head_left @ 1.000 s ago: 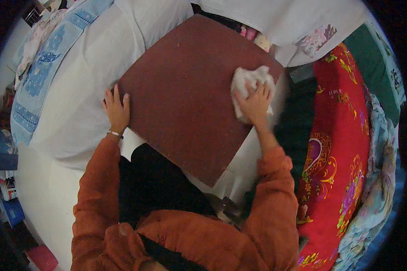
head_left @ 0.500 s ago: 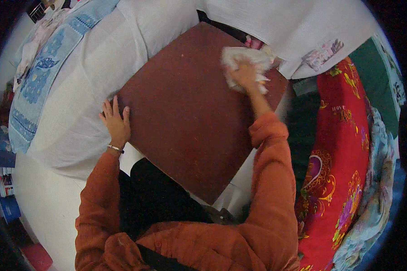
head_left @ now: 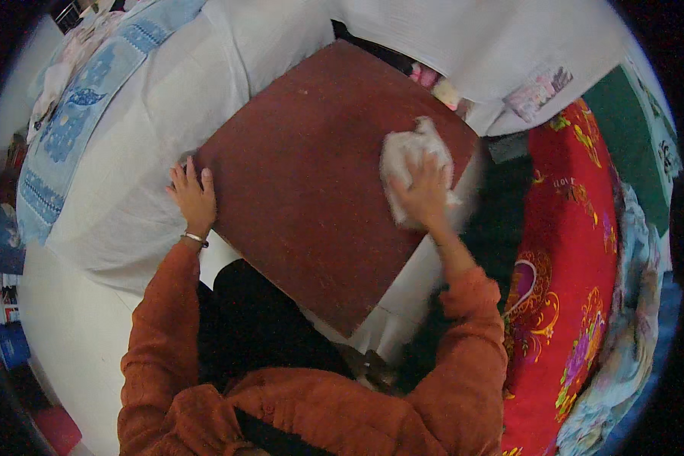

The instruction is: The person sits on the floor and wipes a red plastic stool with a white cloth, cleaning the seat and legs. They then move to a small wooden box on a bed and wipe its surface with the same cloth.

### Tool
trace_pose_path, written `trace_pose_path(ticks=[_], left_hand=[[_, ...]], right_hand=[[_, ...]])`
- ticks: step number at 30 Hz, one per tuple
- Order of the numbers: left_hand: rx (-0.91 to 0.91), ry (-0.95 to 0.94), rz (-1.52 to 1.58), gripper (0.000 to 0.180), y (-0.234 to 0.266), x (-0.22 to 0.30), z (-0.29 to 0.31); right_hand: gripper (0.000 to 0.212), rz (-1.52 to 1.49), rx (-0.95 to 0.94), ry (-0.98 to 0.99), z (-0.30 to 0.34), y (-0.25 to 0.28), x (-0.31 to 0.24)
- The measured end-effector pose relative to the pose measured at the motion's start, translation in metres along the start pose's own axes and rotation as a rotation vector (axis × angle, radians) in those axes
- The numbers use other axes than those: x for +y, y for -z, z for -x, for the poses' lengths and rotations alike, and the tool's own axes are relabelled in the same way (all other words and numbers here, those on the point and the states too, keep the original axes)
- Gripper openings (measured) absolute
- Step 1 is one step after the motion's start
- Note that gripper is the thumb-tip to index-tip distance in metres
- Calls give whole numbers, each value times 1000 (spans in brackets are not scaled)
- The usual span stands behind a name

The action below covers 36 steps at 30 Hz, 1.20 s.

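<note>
A square, reddish-brown tabletop (head_left: 311, 182) lies in front of me, turned with one corner toward my body. On its left corner rests my left hand (head_left: 195, 199), open, with the fingers spread over the edge. A crumpled white cloth (head_left: 403, 156) is under my right hand (head_left: 424, 194) near the tabletop's right edge. That hand holds the cloth down against the surface, fingers stretched across it, slightly smeared by motion. Part of the cloth is hidden beneath the palm.
White sheeting (head_left: 159, 114) covers furniture along the left, with a blue patterned towel (head_left: 83, 102) on it. White fabric (head_left: 471, 45) hangs beyond the far edge, pink items (head_left: 424, 74) below it. A red flowered cover (head_left: 570, 266) stands at the right.
My right hand and the white cloth have moved toward me along the tabletop's right side, away from the far right corner. My left hand stays at the left corner.
</note>
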<state>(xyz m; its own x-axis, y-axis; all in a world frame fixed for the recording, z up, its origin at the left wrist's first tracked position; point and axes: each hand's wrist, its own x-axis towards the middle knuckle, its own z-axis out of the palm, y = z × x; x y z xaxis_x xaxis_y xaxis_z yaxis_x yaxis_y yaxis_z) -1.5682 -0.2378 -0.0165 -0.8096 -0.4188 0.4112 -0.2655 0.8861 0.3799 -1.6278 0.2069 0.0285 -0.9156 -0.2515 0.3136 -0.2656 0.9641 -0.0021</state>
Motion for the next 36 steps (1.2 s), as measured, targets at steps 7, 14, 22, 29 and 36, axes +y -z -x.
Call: trace_pose_path(ticks=[7, 14, 22, 29, 36], left_hand=[[22, -7, -2, 53, 10, 7, 5], [-23, -15, 48, 53, 12, 11, 2], [20, -23, -53, 52, 6, 6, 0], [-35, -1, -67, 51, 21, 6, 4], [-107, 1, 19, 53, 19, 20, -4]], right_hand=[[72, 13, -132, -443, -177, -47, 32], [62, -87, 6, 249, -192, -69, -114], [64, -113, -78, -10, -168, -64, -6], [68, -61, -138, -310, -270, -89, -32], [60, -140, -63, 156, -356, -169, -73]])
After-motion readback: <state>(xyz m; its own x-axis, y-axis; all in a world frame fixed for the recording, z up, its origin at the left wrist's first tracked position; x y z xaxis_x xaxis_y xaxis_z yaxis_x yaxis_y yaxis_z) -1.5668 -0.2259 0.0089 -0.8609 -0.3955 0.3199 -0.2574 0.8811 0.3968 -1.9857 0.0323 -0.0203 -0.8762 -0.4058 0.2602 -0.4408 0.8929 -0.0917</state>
